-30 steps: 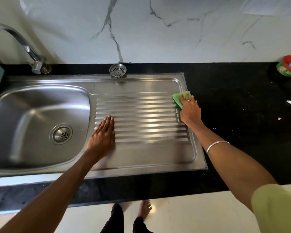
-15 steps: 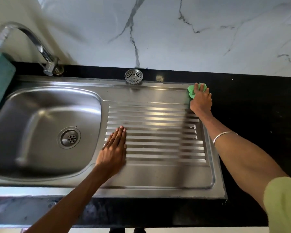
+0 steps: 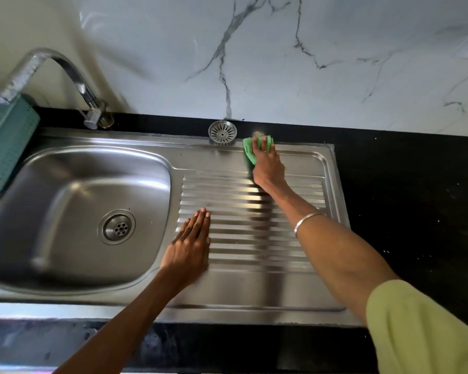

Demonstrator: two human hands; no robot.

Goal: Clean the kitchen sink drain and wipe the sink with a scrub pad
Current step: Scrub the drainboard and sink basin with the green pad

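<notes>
A stainless steel sink (image 3: 65, 182) has a round drain (image 3: 116, 226) in its basin on the left and a ribbed drainboard (image 3: 254, 287) on the right. My right hand (image 3: 268, 168) presses a green scrub pad (image 3: 247, 149) flat against the drainboard's back rim. The pad shows past the fingertips and along the thumb side. A loose metal drain strainer (image 3: 222, 132) sits on the back rim just left of the pad. My left hand (image 3: 189, 247) rests flat, fingers straight, on the ribs near the basin's right edge.
A curved chrome tap (image 3: 73, 74) rises behind the basin. A teal perforated basket (image 3: 6, 141) hangs at the sink's far left. Black countertop (image 3: 403, 211) runs to the right of the drainboard. A white marble-look wall stands behind.
My right hand slid the scrub pad from the drainboard's right edge up to the back rim and then left, close to the strainer. The left hand stayed flat on the ribs.
</notes>
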